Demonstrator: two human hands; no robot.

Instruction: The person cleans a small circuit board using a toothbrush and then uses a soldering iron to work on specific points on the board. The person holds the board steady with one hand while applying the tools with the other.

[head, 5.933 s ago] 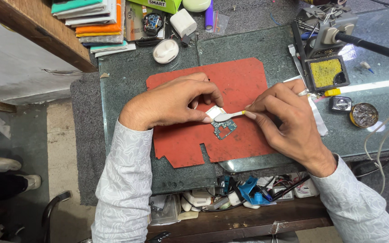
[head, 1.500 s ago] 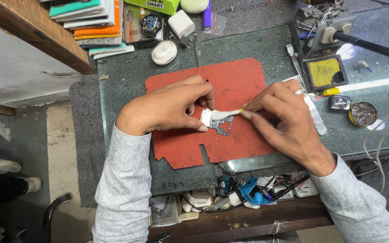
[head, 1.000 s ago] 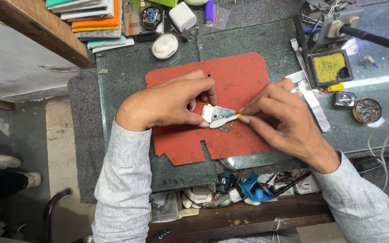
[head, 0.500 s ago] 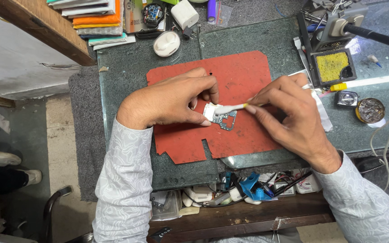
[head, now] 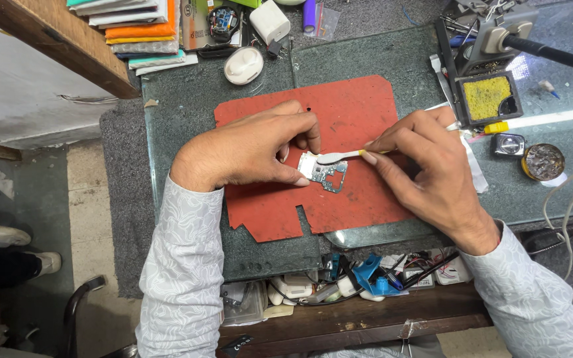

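Red mat (head: pixel 359 119): matt, rubbery-looking sheet, scuffed, lying on glossy glass plate (head: pixel 379 59) that reflects light. Small circuit board (head: pixel 326 174): bare silvery metal with dull patches; brush (head: pixel 339 156) has a pale plastic-looking head. Sponge (head: pixel 487 97): yellow, rough, porous; bench edge (head: pixel 366 321): worn wood.

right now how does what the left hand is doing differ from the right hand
The left hand lies palm-down on the red mat, pinning the small circuit board with its fingertips. The right hand is raised and pinches a white brush, whose head rests on the board. The left hand touches the board directly; the right hand meets it only through the brush. Both wear pale patterned sleeves.
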